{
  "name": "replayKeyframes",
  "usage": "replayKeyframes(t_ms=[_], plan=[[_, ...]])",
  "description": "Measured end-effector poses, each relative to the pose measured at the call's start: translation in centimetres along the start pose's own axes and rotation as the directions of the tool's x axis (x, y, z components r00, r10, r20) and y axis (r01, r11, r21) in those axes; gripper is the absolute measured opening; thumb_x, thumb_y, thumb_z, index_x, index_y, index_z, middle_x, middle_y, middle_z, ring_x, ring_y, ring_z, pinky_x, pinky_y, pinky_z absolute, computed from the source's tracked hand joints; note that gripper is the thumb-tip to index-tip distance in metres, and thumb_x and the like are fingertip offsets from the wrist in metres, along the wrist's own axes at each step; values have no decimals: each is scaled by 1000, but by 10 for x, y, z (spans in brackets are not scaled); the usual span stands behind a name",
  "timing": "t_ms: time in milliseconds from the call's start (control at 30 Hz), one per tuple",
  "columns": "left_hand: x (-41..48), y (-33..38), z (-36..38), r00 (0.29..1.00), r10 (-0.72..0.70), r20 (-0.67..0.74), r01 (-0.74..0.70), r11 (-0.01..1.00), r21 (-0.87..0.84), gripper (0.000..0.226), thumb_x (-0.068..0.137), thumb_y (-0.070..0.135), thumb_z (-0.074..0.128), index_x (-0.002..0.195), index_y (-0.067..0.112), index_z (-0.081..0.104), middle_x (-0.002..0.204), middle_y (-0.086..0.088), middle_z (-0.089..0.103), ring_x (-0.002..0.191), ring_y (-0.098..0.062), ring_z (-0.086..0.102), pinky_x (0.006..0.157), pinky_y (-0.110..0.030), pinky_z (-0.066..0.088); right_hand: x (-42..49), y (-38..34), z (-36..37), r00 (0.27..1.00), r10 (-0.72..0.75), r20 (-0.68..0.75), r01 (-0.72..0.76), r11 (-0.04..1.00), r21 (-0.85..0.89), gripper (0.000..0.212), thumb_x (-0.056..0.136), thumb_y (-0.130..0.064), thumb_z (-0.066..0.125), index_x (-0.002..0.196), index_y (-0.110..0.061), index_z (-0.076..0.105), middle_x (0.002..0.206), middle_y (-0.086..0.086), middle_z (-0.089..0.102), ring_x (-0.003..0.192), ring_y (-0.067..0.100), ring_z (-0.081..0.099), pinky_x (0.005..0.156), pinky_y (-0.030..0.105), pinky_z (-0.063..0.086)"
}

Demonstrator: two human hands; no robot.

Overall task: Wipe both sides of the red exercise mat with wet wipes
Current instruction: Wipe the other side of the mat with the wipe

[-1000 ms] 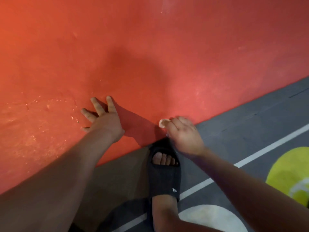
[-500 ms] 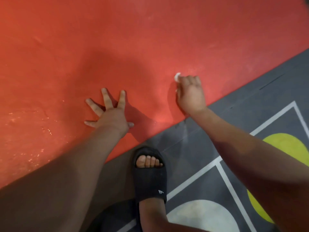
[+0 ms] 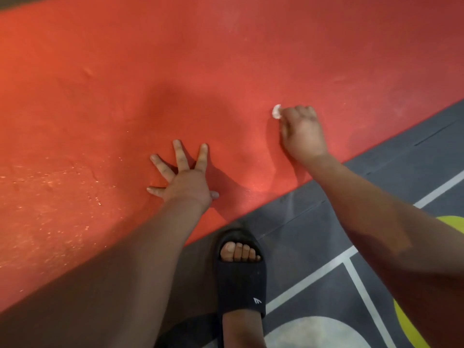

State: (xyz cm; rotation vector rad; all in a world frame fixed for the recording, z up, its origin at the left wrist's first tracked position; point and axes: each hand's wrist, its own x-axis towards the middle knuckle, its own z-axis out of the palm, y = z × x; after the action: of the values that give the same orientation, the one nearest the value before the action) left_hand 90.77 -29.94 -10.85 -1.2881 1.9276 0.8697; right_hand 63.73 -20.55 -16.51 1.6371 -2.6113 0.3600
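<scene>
The red exercise mat (image 3: 226, 59) fills most of the view and lies flat on the floor. My left hand (image 3: 183, 177) presses flat on it near its front edge, fingers spread. My right hand (image 3: 302, 133) is on the mat to the right, its fingers curled round a small white wet wipe (image 3: 276, 111); only a bit of the wipe pokes out past the knuckles. Pale scuffs and specks mark the mat at the left.
Dark grey floor (image 3: 389, 177) with white lines and a yellow circle (image 3: 449, 222) runs along the mat's front edge at the right. My foot in a black slide sandal (image 3: 241, 272) stands on the floor just in front of the mat, between my arms.
My right hand with the wipe has moved from the mat's front edge farther onto the mat. My left hand has spread its fingers wider and stays planted.
</scene>
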Motion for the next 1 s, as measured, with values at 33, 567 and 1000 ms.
replayKeyframes(t_ms=[33,567,1000], plan=[[0,0,-1,1000,-2,3,2,1000,0,115,87,46,76,147,63,-20,149,9,-56,140,-47,-44,105,-86,10,-2,11,-2,995,94,-42,-96,994,-44,23,87,-10,50,102,-5,66,88,23,63,82,42,56,77,46,36],[2,-2,-1,1000,-7,-1,7,1000,-7,116,87,47,76,146,64,-23,147,9,-57,139,-48,-44,105,-87,11,56,-64,23,998,-66,20,64,992,106,38,90,-6,53,125,-4,65,88,20,63,82,40,56,82,40,38],[2,-2,-1,1000,-1,-26,0,1000,-12,116,85,48,77,146,66,-19,150,12,-54,141,-46,-42,105,-86,10,-74,46,-24,871,469,-148,-487,864,-128,23,86,-10,46,97,3,63,83,28,61,77,45,57,74,49,38]])
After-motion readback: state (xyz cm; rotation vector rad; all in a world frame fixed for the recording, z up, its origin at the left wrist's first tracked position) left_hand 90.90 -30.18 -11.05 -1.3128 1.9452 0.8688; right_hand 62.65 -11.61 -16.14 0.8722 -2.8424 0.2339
